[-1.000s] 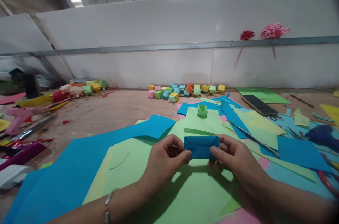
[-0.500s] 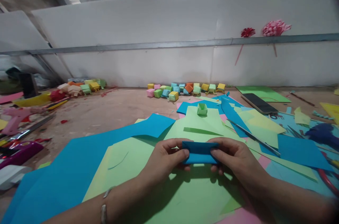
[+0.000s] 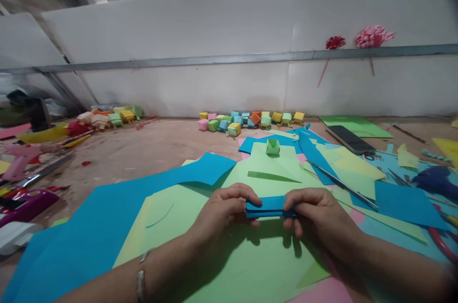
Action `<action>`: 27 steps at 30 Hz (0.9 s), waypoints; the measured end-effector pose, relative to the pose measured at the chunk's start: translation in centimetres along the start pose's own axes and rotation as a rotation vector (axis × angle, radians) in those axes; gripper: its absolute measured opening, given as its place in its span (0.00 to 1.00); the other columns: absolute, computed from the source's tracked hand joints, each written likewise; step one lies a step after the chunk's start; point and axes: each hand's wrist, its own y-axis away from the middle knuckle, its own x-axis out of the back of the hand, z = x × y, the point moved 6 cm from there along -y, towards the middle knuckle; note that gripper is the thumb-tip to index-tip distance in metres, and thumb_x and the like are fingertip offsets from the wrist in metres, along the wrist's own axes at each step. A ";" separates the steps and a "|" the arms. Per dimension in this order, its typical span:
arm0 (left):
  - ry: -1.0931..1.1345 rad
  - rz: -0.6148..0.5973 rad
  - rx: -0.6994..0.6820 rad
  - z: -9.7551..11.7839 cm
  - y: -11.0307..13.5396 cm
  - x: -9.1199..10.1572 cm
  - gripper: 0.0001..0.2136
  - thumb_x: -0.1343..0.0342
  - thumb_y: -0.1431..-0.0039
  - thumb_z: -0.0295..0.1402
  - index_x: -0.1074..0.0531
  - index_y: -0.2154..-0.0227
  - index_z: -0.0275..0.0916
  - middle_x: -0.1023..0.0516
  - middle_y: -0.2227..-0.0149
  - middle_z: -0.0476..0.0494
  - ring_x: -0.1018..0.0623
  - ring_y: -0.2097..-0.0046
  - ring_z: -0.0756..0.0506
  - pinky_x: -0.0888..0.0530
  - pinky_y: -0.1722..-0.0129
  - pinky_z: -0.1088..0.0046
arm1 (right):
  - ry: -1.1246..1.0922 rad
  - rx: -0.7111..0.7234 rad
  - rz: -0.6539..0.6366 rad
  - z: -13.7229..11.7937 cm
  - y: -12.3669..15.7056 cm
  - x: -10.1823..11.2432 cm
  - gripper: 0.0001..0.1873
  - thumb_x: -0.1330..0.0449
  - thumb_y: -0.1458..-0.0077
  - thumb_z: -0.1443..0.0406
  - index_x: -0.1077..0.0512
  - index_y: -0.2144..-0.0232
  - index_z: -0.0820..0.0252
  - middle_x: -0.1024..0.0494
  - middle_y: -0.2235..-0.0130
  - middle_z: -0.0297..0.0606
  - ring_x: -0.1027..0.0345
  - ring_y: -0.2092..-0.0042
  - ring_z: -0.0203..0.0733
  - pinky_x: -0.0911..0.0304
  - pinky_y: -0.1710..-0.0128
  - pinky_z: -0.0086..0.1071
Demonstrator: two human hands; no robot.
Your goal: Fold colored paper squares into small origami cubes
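Observation:
A small folded piece of blue paper [image 3: 271,204] is held between my two hands, just above light green sheets [image 3: 214,257]. Two long layers show, one lying over the other with a narrow gap between them. My left hand [image 3: 229,210] pinches its left end, index finger on top. At the right end, my right hand [image 3: 311,207] grips it with thumb and index finger, the other fingers curled below. Beyond the hands, a small open green paper box [image 3: 272,147] sits on a green sheet, with a dark green strip [image 3: 274,177] in front of it.
Several coloured paper cubes [image 3: 234,130] line the back by the white wall. Scissors [image 3: 343,184] and a phone [image 3: 351,139] lie to the right among paper scraps. On the left are a large blue sheet [image 3: 93,226], a pink glue gun [image 3: 19,157] and a purple tool [image 3: 32,207].
The upper flap of the blue paper has folded down towards me over the lower part. My index fingers have moved from behind the paper onto its top.

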 end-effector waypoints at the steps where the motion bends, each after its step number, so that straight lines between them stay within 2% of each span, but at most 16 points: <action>1: -0.001 -0.012 0.015 -0.1 0.0 0.0 0.07 0.40 0.57 0.32 0.21 0.76 0.34 0.28 0.63 0.43 0.24 0.69 0.48 0.25 0.71 0.73 | 0.015 0.019 0.007 -0.1 0.0 0.0 0.06 0.39 0.56 0.65 0.23 0.77 0.62 0.23 0.81 0.36 0.36 0.82 0.31 0.42 0.79 0.24; 4: -0.097 0.003 0.015 -0.4 0.1 0.2 0.11 0.37 0.53 0.37 0.24 0.70 0.35 0.26 0.70 0.45 0.23 0.72 0.48 0.27 0.71 0.74 | 0.088 0.081 0.005 -0.5 0.0 0.1 0.06 0.41 0.55 0.66 0.24 0.77 0.61 0.24 0.80 0.34 0.35 0.81 0.32 0.39 0.78 0.27; 6: -0.205 0.041 -0.035 -0.3 0.1 0.5 0.13 0.34 0.54 0.35 0.25 0.66 0.36 0.26 0.72 0.48 0.24 0.72 0.48 0.27 0.70 0.74 | 0.207 0.149 -0.004 -0.9 0.0 0.1 0.07 0.42 0.56 0.67 0.24 0.78 0.59 0.24 0.76 0.35 0.32 0.78 0.35 0.36 0.75 0.30; 9: -0.341 0.105 -0.158 0.5 0.2 0.7 0.14 0.35 0.54 0.31 0.25 0.62 0.37 0.26 0.68 0.46 0.24 0.68 0.48 0.27 0.69 0.73 | 0.430 0.309 0.008 -1.9 0.3 0.3 0.10 0.45 0.57 0.68 0.24 0.81 0.57 0.20 0.63 0.40 0.26 0.61 0.45 0.32 0.62 0.37; 11: -0.419 0.136 -0.234 1.1 0.3 0.7 0.13 0.37 0.52 0.30 0.25 0.61 0.37 0.25 0.66 0.45 0.24 0.66 0.46 0.25 0.67 0.71 | 0.521 0.408 0.041 -2.5 0.6 0.5 0.10 0.44 0.54 0.67 0.22 0.75 0.56 0.21 0.55 0.41 0.29 0.51 0.50 0.33 0.54 0.41; 12: -0.452 0.140 -0.268 1.4 0.4 0.6 0.12 0.38 0.51 0.30 0.25 0.61 0.38 0.25 0.65 0.44 0.24 0.65 0.46 0.25 0.66 0.70 | 0.556 0.436 0.058 -2.7 0.7 0.5 0.10 0.43 0.51 0.65 0.22 0.70 0.55 0.21 0.53 0.41 0.30 0.51 0.51 0.34 0.53 0.42; 14: -0.491 0.130 -0.353 1.9 0.8 0.2 0.11 0.39 0.51 0.29 0.25 0.62 0.38 0.24 0.66 0.44 0.24 0.64 0.45 0.24 0.63 0.68 | 0.662 0.476 0.037 -2.8 0.9 0.3 0.12 0.42 0.46 0.61 0.22 0.60 0.54 0.21 0.54 0.42 0.29 0.53 0.49 0.33 0.55 0.41; 15: -0.500 0.121 -0.402 2.1 1.0 0.0 0.11 0.39 0.51 0.28 0.25 0.62 0.38 0.24 0.66 0.44 0.24 0.64 0.45 0.24 0.62 0.68 | 0.728 0.490 -0.005 -2.6 0.9 -0.1 0.13 0.43 0.43 0.59 0.23 0.59 0.54 0.20 0.57 0.42 0.28 0.56 0.48 0.33 0.57 0.40; 17: -0.497 0.104 -0.491 2.4 1.5 -0.3 0.12 0.39 0.51 0.27 0.25 0.61 0.39 0.24 0.67 0.45 0.24 0.64 0.46 0.24 0.60 0.68 | 0.834 0.514 -0.102 -2.2 0.9 -0.8 0.13 0.45 0.40 0.58 0.22 0.63 0.55 0.20 0.64 0.40 0.28 0.62 0.45 0.34 0.62 0.37; 19: -0.450 0.085 -0.534 2.5 1.9 -0.5 0.14 0.38 0.51 0.26 0.25 0.59 0.39 0.24 0.67 0.45 0.24 0.63 0.46 0.24 0.58 0.69 | 0.858 0.543 -0.130 -2.1 0.9 -1.2 0.13 0.45 0.39 0.59 0.22 0.68 0.55 0.21 0.69 0.39 0.29 0.66 0.43 0.36 0.66 0.35; 22: -0.359 0.021 -0.556 2.3 2.0 -0.9 0.19 0.34 0.52 0.28 0.25 0.54 0.40 0.24 0.61 0.43 0.24 0.59 0.44 0.24 0.56 0.68 | 0.755 0.520 -0.091 -1.9 0.7 -1.3 0.10 0.41 0.42 0.59 0.21 0.69 0.55 0.20 0.70 0.38 0.28 0.67 0.43 0.37 0.67 0.33; 24: -0.375 -0.049 -0.573 2.2 1.8 -1.6 0.20 0.32 0.51 0.32 0.24 0.53 0.41 0.26 0.56 0.40 0.24 0.54 0.42 0.25 0.52 0.66 | 0.650 0.473 -0.089 -1.7 0.7 -1.4 0.10 0.39 0.44 0.58 0.21 0.72 0.56 0.20 0.70 0.37 0.28 0.68 0.42 0.36 0.66 0.32; 27: -0.499 -0.174 -0.602 1.8 1.7 -3.3 0.18 0.37 0.44 0.37 0.25 0.50 0.42 0.29 0.48 0.36 0.28 0.46 0.39 0.30 0.45 0.62 | 0.522 0.443 -0.094 -1.3 0.7 -1.7 0.15 0.38 0.46 0.55 0.23 0.76 0.58 0.20 0.72 0.37 0.28 0.68 0.42 0.36 0.66 0.32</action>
